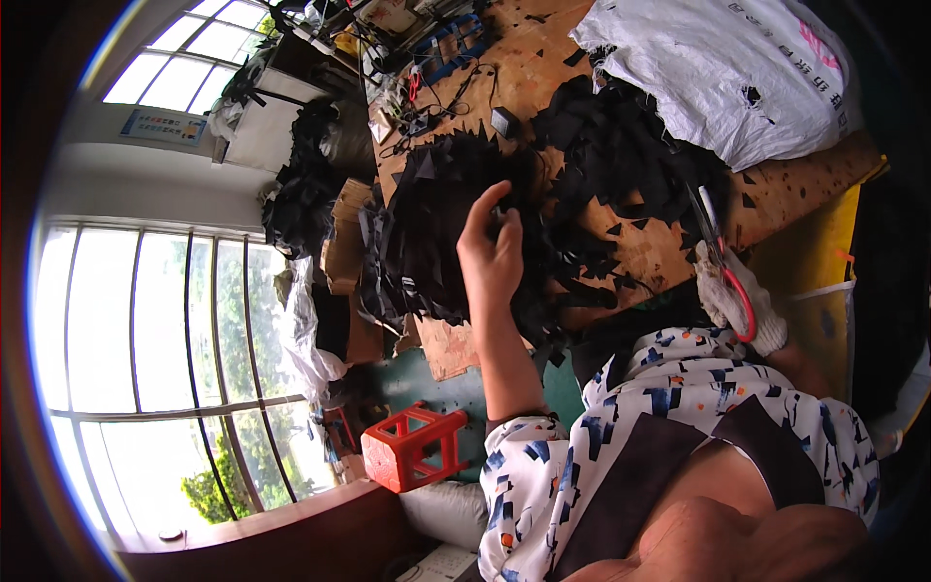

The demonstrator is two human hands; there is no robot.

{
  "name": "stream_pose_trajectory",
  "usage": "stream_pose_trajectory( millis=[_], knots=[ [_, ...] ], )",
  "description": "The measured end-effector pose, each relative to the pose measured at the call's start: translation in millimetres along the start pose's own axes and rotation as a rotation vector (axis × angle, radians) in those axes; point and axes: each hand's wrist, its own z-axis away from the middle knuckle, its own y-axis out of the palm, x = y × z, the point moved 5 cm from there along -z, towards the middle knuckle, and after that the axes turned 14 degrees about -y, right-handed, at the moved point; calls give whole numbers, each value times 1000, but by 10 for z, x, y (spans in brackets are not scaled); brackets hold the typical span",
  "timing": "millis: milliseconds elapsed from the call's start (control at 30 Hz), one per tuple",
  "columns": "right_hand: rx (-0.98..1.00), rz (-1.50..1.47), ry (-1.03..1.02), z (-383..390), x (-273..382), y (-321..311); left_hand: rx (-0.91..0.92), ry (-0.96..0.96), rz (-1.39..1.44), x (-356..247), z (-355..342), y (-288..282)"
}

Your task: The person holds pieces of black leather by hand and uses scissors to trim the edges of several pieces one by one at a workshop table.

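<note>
My left hand (493, 247), bare, reaches over a large heap of black fabric pieces (427, 223) on the wooden table. Its fingers curl toward the thumb; whatever lies between them is dark and blends into the heap. In a white knitted glove, my right hand (766, 325) is closed on red-handled scissors (745, 306) beside my body at the table's front edge. The blades point up and away from me. Close by the blades, a second pile of black fabric strips (611, 145) spreads across the table.
A big white woven sack (718, 78) lies at the table's far right. Cables, a blue tray (456, 44) and small tools clutter the far end of the wooden table (529, 68). A red plastic stool (412, 448) stands on the green floor at left, near barred windows (145, 320).
</note>
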Motion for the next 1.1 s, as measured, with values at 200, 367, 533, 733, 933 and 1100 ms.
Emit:
stream_pose_trajectory(
  millis=[200, 367, 533, 733, 933, 1100],
  knots=[
    [81, 204, 45, 104, 35, -13, 31, -114, -697, 549, -447, 1026],
    [-32, -4, 109, 82, 61, -28, -13, -129, -766, 775, -637, 1408],
    [-129, -329, 87, -19, 14, -72, -19, -264, -616, 800, -665, 1426],
    [-107, -227, 98, 32, 123, 39, -36, 73, -699, 566, -444, 1779],
    [-39, 135, 1, 56, 209, 166, 11, -44, -869, 721, -459, 2054],
    [-81, 50, 47, 81, 217, 130, 70, -140, -792, 708, -429, 2057]
  ],
)
